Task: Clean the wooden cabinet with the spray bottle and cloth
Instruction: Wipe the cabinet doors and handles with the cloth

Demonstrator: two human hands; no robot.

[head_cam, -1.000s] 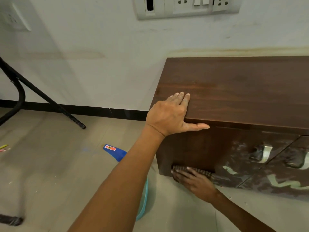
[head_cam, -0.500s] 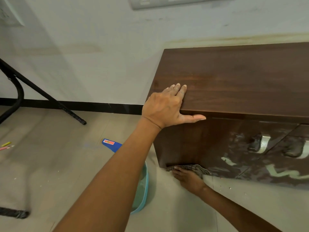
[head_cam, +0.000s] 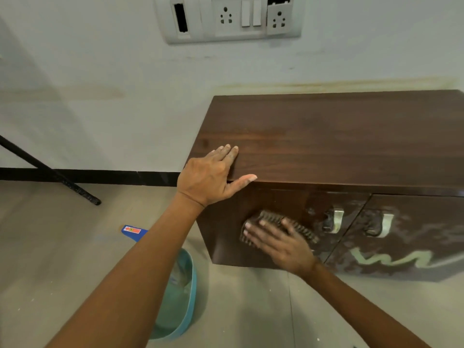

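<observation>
Wooden cabinet (head_cam: 339, 136) sits right, back against a white wall (head_cam: 100, 84), dark brown with visible grain, flat matte top, glossy front doors. Left hand (head_cam: 208, 179) lies flat on the near-left corner of the top, fingers pressed together, thumb splayed out along the front edge. Right hand (head_cam: 278, 242) has its fingers spread and presses a cloth (head_cam: 272, 217) flat against the left door; the hand covers most of the cloth. Cloth is checked brown and tan, woven and bunched at its edges. Two curved metal handles (head_cam: 336, 221) sit just right of the cloth, one per door. The right door shows a pale green wavy mark (head_cam: 391, 259), smear or reflection, cannot tell. On the floor (head_cam: 50, 247), grey tile, a teal plastic pan (head_cam: 185, 292) with a blue handle and red sticker lies left of the cabinet, partly hidden behind the left forearm. A black metal leg (head_cam: 50, 174) slants down far left. Black skirting (head_cam: 113, 175) runs along the wall base. A white switch plate (head_cam: 231, 18) with sockets is mounted above.
</observation>
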